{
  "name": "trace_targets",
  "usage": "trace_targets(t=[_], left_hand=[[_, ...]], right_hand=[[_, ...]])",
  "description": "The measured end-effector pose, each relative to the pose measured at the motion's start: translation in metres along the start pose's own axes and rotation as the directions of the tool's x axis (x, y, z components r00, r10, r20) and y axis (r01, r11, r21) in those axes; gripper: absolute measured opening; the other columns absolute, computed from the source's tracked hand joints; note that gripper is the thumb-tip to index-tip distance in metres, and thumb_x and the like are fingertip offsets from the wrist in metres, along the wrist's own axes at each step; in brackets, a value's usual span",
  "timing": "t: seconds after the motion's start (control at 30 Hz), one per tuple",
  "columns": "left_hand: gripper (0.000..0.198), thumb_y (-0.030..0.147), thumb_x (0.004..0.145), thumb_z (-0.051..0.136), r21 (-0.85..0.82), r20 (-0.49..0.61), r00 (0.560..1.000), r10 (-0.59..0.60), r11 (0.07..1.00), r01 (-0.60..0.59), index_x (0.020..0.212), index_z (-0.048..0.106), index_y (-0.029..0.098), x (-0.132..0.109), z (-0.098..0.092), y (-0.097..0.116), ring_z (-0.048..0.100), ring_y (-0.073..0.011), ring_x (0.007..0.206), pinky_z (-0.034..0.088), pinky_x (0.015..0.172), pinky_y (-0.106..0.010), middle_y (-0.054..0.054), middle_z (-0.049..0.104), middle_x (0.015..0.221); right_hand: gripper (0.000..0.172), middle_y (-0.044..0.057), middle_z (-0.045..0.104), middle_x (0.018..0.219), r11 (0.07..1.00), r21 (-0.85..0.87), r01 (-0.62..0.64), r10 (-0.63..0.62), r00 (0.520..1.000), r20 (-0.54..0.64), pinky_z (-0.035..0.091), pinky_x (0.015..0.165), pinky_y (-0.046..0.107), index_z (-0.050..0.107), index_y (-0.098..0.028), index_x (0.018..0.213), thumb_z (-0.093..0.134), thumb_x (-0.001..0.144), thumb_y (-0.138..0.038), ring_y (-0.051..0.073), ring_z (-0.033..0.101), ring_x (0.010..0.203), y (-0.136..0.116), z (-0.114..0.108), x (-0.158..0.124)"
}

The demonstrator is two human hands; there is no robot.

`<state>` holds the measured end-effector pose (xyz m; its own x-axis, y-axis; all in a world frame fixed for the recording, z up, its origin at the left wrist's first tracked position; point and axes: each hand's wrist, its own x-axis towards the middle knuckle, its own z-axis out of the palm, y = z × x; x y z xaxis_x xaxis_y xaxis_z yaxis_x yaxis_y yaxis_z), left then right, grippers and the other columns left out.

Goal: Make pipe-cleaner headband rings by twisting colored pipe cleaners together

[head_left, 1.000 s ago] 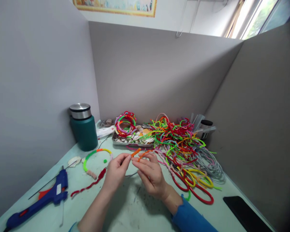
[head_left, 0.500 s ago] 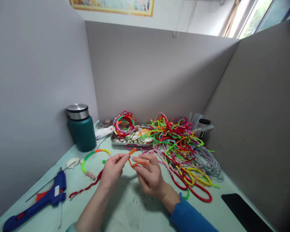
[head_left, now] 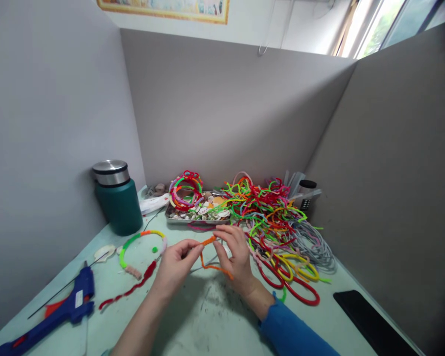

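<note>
Between my hands is an orange pipe cleaner point(head_left: 209, 241), its upper part coiled and its loose tail hanging in a bend below. My left hand point(head_left: 177, 264) pinches the coiled part at its left end. The fingertips of my right hand point(head_left: 236, 257) close on the other end, and the tail passes beside that palm. Left of my hands lies a ring wrapped in green, orange and yellow point(head_left: 131, 242), joined to a grey wire. A twisted red pipe cleaner point(head_left: 131, 288) lies near my left forearm.
A blue glue gun point(head_left: 82, 291) and a green bottle point(head_left: 119, 202) are on the left. Behind my hands stands a metal tray point(head_left: 198, 221) with shells and colourful rings. A pile of pipe cleaners point(head_left: 261, 198) lies right of it; a black phone-like object point(head_left: 367, 321) lies front right.
My right fingers have moved up to the end of the orange coil. The orange tail now hangs lower in a wider bend. The whole view has shifted slightly.
</note>
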<state>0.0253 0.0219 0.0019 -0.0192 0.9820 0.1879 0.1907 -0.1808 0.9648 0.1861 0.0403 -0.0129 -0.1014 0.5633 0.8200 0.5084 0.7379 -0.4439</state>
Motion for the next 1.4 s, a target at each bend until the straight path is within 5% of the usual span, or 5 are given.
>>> trace_targets(t=[0.5,0.8,0.97,1.13,1.4], left_hand=[[0.026,0.039,0.078,0.055,0.204,0.022,0.984,0.180,0.962,-0.180,0.075,0.066,0.016,-0.006,0.004,-0.005,0.040,-0.0104,0.050,0.031,0.048,-0.020,0.002,0.051,0.055],[0.024,0.040,0.075,0.057,0.228,-0.055,0.992,0.110,0.969,-0.095,0.079,0.065,0.017,-0.002,0.002,-0.010,0.039,-0.0104,0.048,0.029,0.046,-0.020,0.005,0.048,0.051],[0.025,0.041,0.073,0.058,0.214,-0.117,0.988,0.097,0.974,-0.070,0.079,0.066,0.018,0.001,0.000,-0.013,0.042,-0.0107,0.048,0.032,0.048,-0.020,0.005,0.052,0.052],[0.024,0.039,0.076,0.055,0.242,-0.108,0.990,0.089,0.968,-0.061,0.082,0.064,0.017,0.002,-0.001,-0.014,0.046,-0.0118,0.053,0.035,0.052,-0.021,0.002,0.057,0.060],[0.024,0.037,0.077,0.054,0.244,-0.060,0.992,0.111,0.965,-0.093,0.085,0.063,0.017,-0.001,0.000,-0.011,0.044,-0.0108,0.053,0.032,0.050,-0.020,0.003,0.055,0.060]], right_hand=[[0.011,0.006,0.062,0.088,0.999,0.036,-0.019,0.022,0.997,-0.077,0.041,0.080,0.040,0.059,-0.021,0.085,0.050,0.085,-0.015,0.021,0.056,0.087,0.001,0.006,-0.003],[0.016,0.009,0.059,0.100,0.996,0.050,-0.068,0.072,0.994,-0.084,0.041,0.086,0.039,0.056,-0.019,0.099,0.049,0.085,-0.019,0.022,0.053,0.098,-0.002,0.002,-0.001],[0.016,0.004,0.060,0.074,0.991,0.088,-0.098,0.085,0.986,0.144,0.042,0.068,0.030,0.058,-0.018,0.078,0.046,0.088,-0.023,0.017,0.055,0.072,-0.006,0.000,-0.003],[0.015,0.003,0.062,0.070,1.000,0.023,-0.016,0.006,0.927,0.376,0.038,0.062,0.026,0.061,-0.018,0.081,0.052,0.086,-0.028,0.014,0.054,0.065,-0.006,0.006,-0.008],[0.017,0.002,0.062,0.068,0.996,0.005,-0.090,0.078,0.888,0.454,0.035,0.060,0.022,0.061,-0.018,0.075,0.049,0.086,-0.020,0.012,0.054,0.063,-0.002,0.014,-0.013]])
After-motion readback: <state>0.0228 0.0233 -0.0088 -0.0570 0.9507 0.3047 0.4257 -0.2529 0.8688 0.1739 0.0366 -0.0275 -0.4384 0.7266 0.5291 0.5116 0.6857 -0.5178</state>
